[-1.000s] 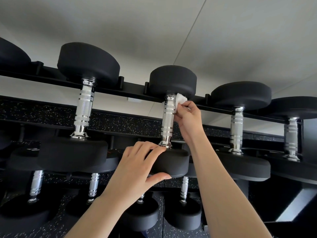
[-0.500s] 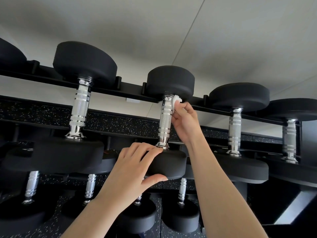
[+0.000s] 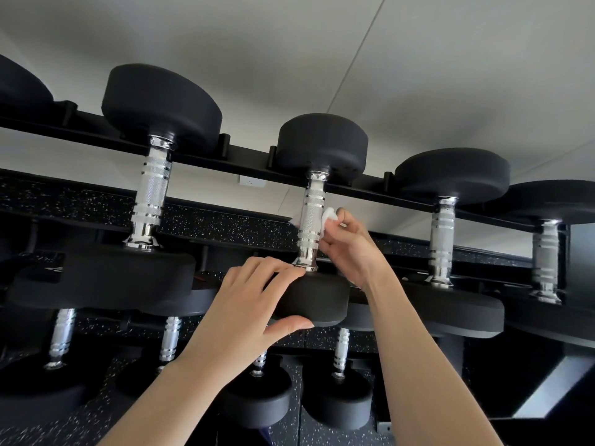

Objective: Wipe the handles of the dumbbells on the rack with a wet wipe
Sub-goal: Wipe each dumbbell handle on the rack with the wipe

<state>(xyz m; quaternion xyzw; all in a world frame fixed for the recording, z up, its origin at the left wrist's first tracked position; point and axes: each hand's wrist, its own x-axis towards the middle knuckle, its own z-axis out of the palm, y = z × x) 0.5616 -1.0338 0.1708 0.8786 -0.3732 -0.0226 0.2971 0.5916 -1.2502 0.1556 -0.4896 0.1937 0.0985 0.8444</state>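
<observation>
On the top tier of the black metal rack (image 3: 248,164), the right hand (image 3: 352,252) pinches a white wet wipe (image 3: 329,217) against the chrome knurled handle (image 3: 309,220) of the middle black-headed dumbbell (image 3: 322,146). The left hand (image 3: 248,304) clasps its near head (image 3: 318,297).

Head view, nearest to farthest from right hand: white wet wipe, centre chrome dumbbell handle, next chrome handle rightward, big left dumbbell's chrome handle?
1. White wet wipe: in right hand.
2. Centre chrome dumbbell handle: touching wipe.
3. Next chrome handle rightward: adjacent.
4. Big left dumbbell's chrome handle: far left.
</observation>
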